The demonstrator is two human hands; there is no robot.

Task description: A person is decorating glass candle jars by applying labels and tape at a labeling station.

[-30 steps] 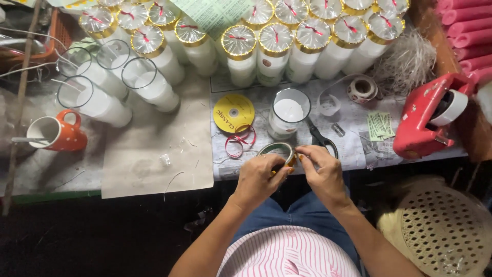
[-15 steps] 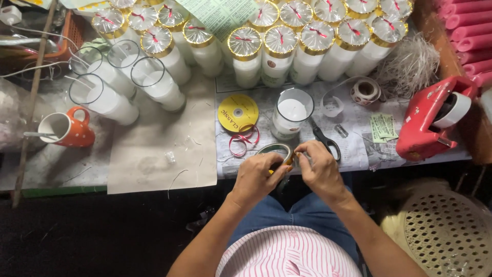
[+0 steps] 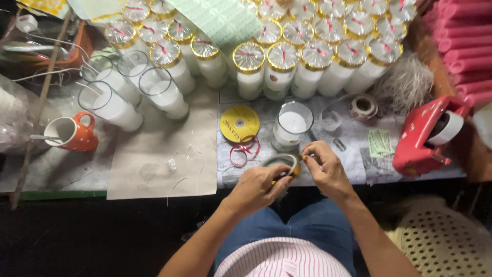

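Left hand (image 3: 256, 185) fingers grip the tape roll (image 3: 283, 163). Right hand (image 3: 325, 169), at its 3 o'clock, pinches the tape end. Open candle glass (image 3: 290, 124) stands at 12 o'clock.

Both hands sit slightly closer to the glass candle (image 3: 290, 126) than a second ago. The right hand (image 3: 328, 172) now covers the scissors. The left hand (image 3: 258, 185) tilts the tape roll (image 3: 282, 162) further upright.

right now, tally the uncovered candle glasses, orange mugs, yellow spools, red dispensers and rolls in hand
uncovered candle glasses: 5
orange mug: 1
yellow spool: 1
red dispenser: 1
roll in left hand: 1
total: 9
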